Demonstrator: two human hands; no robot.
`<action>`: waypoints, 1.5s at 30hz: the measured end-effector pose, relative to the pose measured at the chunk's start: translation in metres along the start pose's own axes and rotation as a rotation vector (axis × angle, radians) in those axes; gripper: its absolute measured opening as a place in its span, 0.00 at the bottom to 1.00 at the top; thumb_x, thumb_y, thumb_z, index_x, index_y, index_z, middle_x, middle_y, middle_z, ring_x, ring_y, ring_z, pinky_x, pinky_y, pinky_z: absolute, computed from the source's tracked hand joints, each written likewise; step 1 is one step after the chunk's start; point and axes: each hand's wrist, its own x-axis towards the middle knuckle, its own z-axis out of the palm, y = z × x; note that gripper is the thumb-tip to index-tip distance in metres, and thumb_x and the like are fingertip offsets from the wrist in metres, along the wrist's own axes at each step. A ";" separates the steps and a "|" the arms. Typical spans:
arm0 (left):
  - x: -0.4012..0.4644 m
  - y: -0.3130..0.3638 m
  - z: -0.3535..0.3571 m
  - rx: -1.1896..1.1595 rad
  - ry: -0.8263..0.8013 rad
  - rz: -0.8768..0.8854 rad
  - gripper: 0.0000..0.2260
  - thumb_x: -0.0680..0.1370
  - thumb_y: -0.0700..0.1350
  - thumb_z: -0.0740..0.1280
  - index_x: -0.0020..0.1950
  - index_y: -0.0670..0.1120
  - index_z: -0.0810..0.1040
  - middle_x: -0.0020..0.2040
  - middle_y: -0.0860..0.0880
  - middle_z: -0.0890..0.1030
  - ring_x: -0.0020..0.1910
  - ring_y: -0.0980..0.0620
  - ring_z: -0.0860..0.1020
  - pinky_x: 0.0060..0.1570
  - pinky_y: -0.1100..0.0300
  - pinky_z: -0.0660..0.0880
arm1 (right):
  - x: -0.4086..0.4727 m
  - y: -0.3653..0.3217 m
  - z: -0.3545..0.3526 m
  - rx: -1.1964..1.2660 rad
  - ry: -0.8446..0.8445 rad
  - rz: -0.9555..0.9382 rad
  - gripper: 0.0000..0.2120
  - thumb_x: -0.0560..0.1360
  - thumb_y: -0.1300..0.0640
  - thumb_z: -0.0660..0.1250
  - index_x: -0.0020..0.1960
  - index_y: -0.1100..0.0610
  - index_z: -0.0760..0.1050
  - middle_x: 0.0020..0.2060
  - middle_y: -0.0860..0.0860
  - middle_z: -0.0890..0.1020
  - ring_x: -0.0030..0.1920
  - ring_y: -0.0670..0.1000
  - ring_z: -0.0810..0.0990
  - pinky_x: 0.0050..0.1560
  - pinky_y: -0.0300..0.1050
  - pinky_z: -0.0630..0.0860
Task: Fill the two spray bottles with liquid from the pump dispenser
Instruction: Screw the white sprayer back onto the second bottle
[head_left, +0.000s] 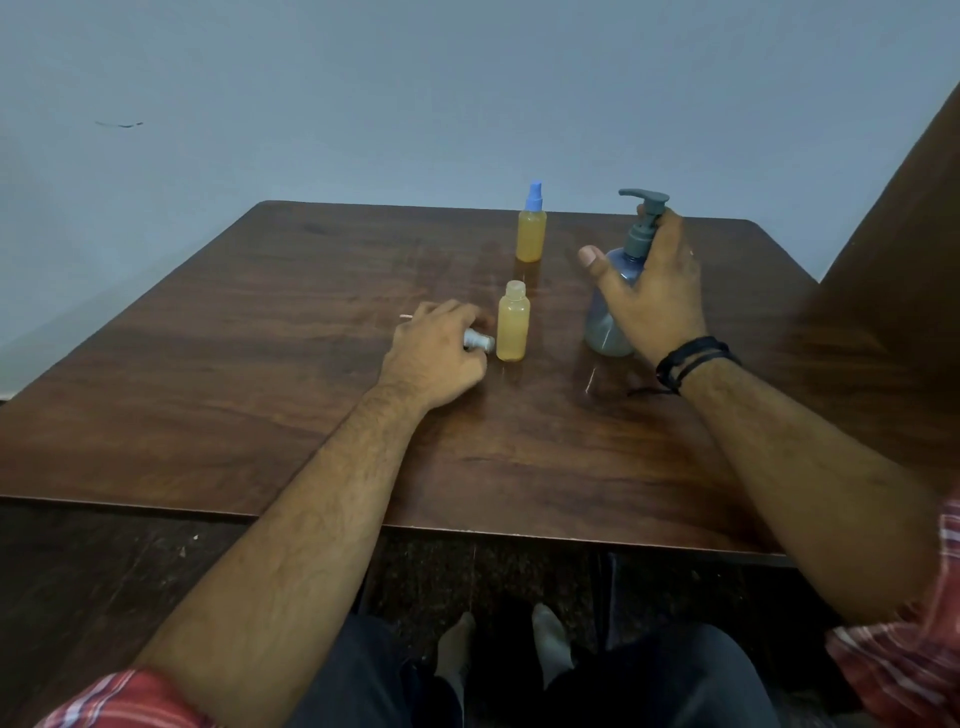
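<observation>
Near spray bottle (513, 322) upright and uncapped at mid tabletop (260, 338), neck bare to take liquid, already looking almost full of amber fluid; its white spray cap (479, 340) held just beside it in the left hand (434, 353), fingers (441, 317) curled round it, probably ready for screwing back on. Far spray bottle (531, 228) behind, blue top on, seemingly finished and set out of the way. Right hand (654, 291) around the neck of the blue pump dispenser (605, 322), thumb spread wide, other fingers hidden, firmness of grip impossible to tell.
</observation>
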 end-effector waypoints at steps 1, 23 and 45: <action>-0.001 0.002 -0.001 0.029 -0.006 0.003 0.06 0.76 0.44 0.67 0.48 0.53 0.71 0.50 0.56 0.72 0.64 0.46 0.71 0.60 0.48 0.69 | -0.001 -0.001 -0.002 -0.016 -0.014 0.004 0.34 0.75 0.34 0.67 0.71 0.53 0.65 0.57 0.48 0.76 0.59 0.52 0.74 0.63 0.59 0.73; -0.023 -0.001 -0.013 0.061 0.228 -0.087 0.15 0.83 0.43 0.62 0.70 0.50 0.73 0.67 0.46 0.76 0.65 0.42 0.73 0.58 0.41 0.75 | -0.069 -0.057 0.011 -0.060 -0.271 -0.100 0.31 0.76 0.49 0.72 0.75 0.56 0.65 0.65 0.51 0.74 0.63 0.47 0.74 0.66 0.48 0.73; -0.004 0.061 -0.069 -0.855 0.578 0.027 0.12 0.83 0.46 0.67 0.64 0.51 0.70 0.55 0.50 0.84 0.51 0.56 0.84 0.44 0.57 0.82 | -0.057 -0.048 0.048 -0.142 -0.362 -0.022 0.26 0.80 0.42 0.64 0.74 0.52 0.65 0.58 0.53 0.82 0.57 0.56 0.80 0.57 0.54 0.77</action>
